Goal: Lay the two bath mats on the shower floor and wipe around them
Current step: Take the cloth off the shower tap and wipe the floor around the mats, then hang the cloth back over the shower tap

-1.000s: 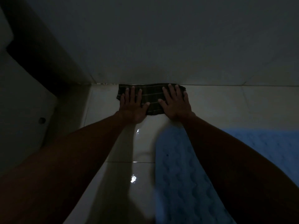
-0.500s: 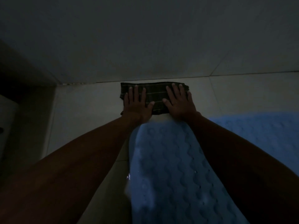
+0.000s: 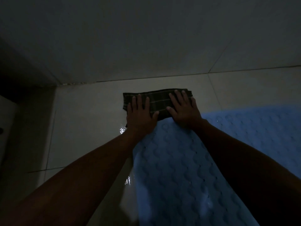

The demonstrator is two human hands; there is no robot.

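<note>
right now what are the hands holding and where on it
No closed grip: the left hand and right hand press flat, fingers spread, on top of the dark folded cloth, one toward each end.

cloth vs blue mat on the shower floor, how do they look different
The cloth is dark with thin plaid stripes; the blue mat is pale blue with a raised wavy pattern. The cloth is a small folded strip near the wall; the mat is far larger, running out of view. Both hands press on the cloth, not the mat. Both lie flat on the tiles.

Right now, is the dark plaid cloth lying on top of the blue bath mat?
No, the plaid cloth lies on bare floor tile beyond the blue bath mat.
</note>
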